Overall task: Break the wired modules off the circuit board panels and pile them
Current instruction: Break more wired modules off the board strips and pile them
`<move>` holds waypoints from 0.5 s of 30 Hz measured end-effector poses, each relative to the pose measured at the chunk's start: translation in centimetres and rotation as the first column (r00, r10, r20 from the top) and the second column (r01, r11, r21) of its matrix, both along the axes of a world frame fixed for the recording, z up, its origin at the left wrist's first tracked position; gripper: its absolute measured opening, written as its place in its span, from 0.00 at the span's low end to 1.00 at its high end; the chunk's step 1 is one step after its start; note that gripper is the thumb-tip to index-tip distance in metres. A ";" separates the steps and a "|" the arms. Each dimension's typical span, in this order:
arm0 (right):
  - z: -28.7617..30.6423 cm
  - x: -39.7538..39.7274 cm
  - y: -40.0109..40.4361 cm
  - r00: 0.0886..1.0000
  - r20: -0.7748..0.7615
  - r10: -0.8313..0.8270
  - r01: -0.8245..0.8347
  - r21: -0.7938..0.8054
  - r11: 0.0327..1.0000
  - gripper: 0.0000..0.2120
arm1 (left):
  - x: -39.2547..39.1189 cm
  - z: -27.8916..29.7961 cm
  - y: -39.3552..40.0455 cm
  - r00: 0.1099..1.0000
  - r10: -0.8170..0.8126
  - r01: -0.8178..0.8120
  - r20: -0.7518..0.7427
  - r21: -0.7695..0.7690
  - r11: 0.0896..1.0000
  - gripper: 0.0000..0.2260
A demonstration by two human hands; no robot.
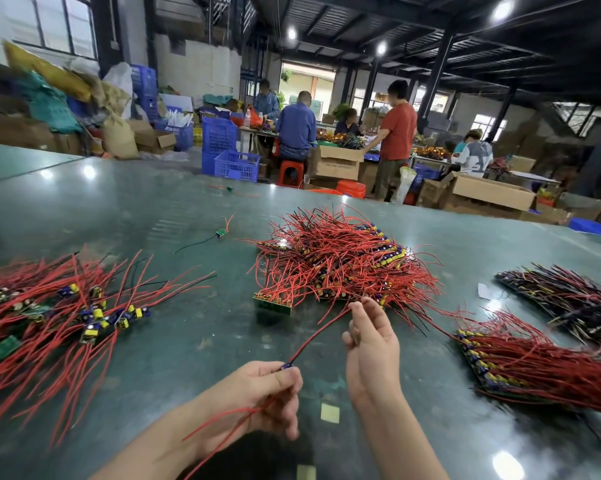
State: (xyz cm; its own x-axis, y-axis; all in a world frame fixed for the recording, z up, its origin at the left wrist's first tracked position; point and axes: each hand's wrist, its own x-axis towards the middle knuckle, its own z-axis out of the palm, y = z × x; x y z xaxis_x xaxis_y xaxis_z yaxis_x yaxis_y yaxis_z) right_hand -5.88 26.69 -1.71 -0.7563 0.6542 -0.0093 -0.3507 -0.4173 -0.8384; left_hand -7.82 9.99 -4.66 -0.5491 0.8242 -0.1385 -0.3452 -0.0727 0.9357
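My left hand (268, 396) grips a small wired module (287, 366) near the table's front edge; its red wires trail back below my wrist. One long red-and-black wire (318, 332) runs up from the module to my right hand (370, 344), which pinches its far end between thumb and fingers. Straight ahead lies a heap of circuit board panels (340, 265) bristling with red wires. Loose broken-off modules form a pile (60, 306) at the left. Another wired panel (520, 365) lies at the right.
The green tabletop (153, 209) also holds a dark-wired panel (569, 299) at far right, two stray modules (220, 232) near the middle and a short green board strip (271, 303). Beyond the table several people work among blue crates (219, 147) and cardboard boxes (337, 162).
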 end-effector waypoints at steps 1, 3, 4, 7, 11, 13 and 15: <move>-0.1 0.0 0.0 1.000 0.008 0.008 -0.008 0.005 1.000 0.08 | -0.1 -0.2 0.1 1.000 0.019 -0.019 0.025 0.008 1.000 0.11; 0.0 0.0 0.1 0.999 0.023 0.047 -0.047 0.036 0.998 0.07 | -0.3 -0.4 0.3 0.993 0.077 -0.079 0.086 0.025 0.997 0.13; 0.0 0.0 0.0 0.997 0.039 0.071 -0.073 0.057 0.996 0.07 | -0.4 -0.4 0.4 0.983 0.128 -0.134 0.134 0.038 0.990 0.14; -0.1 0.0 -0.9 0.970 0.194 0.145 -0.187 0.224 0.956 0.05 | -1.2 -0.2 0.3 0.926 0.365 -0.373 0.098 0.089 0.923 0.15; -0.7 0.6 -3.6 0.870 0.394 0.298 -0.483 0.558 0.674 0.07 | -1.3 0.3 -0.3 0.851 0.507 -0.489 -0.138 0.146 0.860 0.16; -0.9 1.0 -4.7 0.855 0.403 0.327 -0.518 0.621 0.588 0.05 | -1.1 0.3 -0.3 0.846 0.515 -0.494 -0.137 0.162 0.854 0.16; -1.1 1.2 -5.3 0.872 0.366 0.326 -0.490 0.635 0.598 0.06 | -1.0 0.3 -0.1 0.851 0.512 -0.492 -0.122 0.158 0.856 0.16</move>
